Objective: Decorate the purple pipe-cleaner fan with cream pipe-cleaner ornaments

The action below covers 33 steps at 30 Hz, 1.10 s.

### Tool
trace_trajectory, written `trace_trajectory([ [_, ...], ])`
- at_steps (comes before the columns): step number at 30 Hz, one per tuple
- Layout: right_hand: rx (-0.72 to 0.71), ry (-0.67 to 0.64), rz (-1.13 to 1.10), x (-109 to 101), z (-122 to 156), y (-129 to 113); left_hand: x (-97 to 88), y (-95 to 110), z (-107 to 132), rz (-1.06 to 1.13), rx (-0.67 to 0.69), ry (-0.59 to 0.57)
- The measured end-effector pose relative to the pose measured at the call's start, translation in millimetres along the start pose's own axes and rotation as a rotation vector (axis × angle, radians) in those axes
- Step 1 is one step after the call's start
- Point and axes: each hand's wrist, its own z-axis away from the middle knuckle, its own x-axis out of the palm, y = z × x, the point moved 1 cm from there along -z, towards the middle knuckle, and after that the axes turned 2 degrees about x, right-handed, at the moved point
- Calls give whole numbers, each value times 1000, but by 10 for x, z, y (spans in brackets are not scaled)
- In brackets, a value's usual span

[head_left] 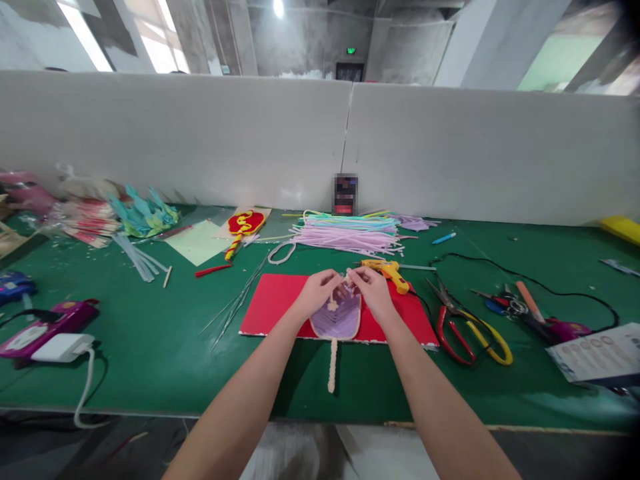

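A green worktop (165,360) spreads around the hands; beyond them stands a pale partition (225,140), with a bare grey wall (315,43) behind. Pipe cleaners (345,237) lie past the fingertips. The left hand (319,291) and right hand (374,291) nearly meet, fingertips pinching a small pale piece (348,276). Directly beneath them, the purple fan (340,325) lies over a red board (275,300), its handle (332,367) pointing back between the forearms.
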Motion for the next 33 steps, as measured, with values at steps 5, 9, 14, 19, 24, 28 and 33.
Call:
trace_trajectory([
  [5,-27,-46,-1,43,28,-28,-35,-29,-23,-112,58,43],
  [9,-24,-66,-41,50,40,-29,-44,-24,-16,-145,71,43],
  [14,14,-79,-59,50,43,-37,-32,-20,-14,-136,54,36],
  [19,36,-40,-82,35,19,-11,-38,-26,-41,-81,35,119],
  [24,54,39,-113,4,-9,28,-33,22,-30,44,-31,75],
  [28,40,27,-133,-16,-19,2,-50,15,-30,43,-50,102],
  [33,-128,-73,29,-13,6,-67,-90,-59,-62,98,-63,125],
])
